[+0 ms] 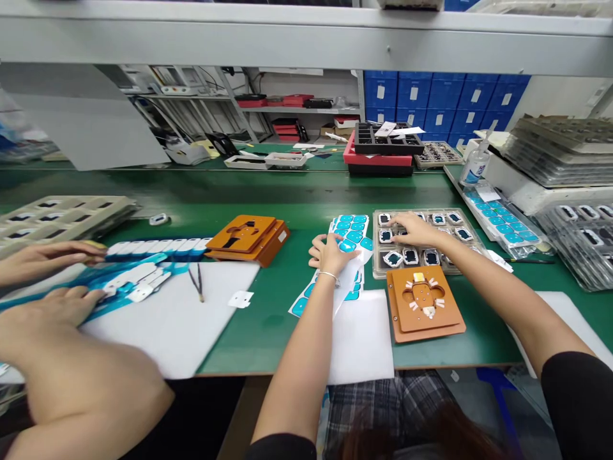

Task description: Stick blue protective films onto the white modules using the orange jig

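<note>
My left hand (329,253) is closed on a sticker sheet (353,237) with blue rounded labels, its pale backing curling below the thumb. More sticker sheets (301,303) lie under that hand and wrist. Over a clear plastic tray (378,273) of small white-framed black parts, my right hand (412,229) reaches down with thumb and forefinger apart. Its fingertips are beside a black part (385,236) in the left column; the hand hides some pockets. Nearer me stands an orange fixture (424,303) with a shaped recess, next to a white foam sheet (361,345).
On the left, a co-worker's hands (62,306) handle blue film and white pieces over a foam sheet (182,345). Another orange fixture (249,237) and tweezers (196,281) lie between us. A pump bottle (476,163) and stacked trays (587,239) stand right. A shelf beam (306,41) crosses above.
</note>
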A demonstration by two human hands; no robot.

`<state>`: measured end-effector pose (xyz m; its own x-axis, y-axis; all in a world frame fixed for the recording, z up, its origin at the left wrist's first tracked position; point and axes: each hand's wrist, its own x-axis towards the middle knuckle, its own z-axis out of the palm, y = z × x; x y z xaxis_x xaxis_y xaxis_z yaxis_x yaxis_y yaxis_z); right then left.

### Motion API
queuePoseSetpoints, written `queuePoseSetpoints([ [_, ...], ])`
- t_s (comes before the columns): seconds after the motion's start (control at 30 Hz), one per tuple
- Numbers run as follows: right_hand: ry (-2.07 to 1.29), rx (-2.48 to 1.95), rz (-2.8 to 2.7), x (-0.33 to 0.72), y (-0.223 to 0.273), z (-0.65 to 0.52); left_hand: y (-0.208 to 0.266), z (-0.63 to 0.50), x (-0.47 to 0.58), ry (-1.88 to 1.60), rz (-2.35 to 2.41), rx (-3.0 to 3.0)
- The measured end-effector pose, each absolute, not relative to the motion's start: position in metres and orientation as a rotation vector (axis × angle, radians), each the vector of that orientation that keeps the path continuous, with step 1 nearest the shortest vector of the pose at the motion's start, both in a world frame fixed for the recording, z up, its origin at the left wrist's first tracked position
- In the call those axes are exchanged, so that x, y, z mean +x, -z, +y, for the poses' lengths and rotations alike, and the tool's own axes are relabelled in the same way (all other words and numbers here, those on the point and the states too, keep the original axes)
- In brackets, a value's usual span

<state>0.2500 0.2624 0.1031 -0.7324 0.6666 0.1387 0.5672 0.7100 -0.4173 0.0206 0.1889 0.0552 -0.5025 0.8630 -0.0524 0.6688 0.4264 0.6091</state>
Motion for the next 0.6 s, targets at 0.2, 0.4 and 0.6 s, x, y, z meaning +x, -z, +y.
queuePoseSetpoints([
  [0.2, -0.705, -0.708, -2.922, 0.258, -0.109, 0.257, -0.058, 0.188, 0.021, -0.756, 2.305, 1.307],
  [0.4, -0.683, -0.693, -2.981, 0.255, -0.099, 0.251, -0.058, 0.19, 0.021, -0.743, 2.307, 1.304],
  [0.6, -0.563, -0.819, -2.924, 0.245, -0.093, 0.243, -0.058, 0.189, 0.021, -0.726, 2.298, 1.32],
])
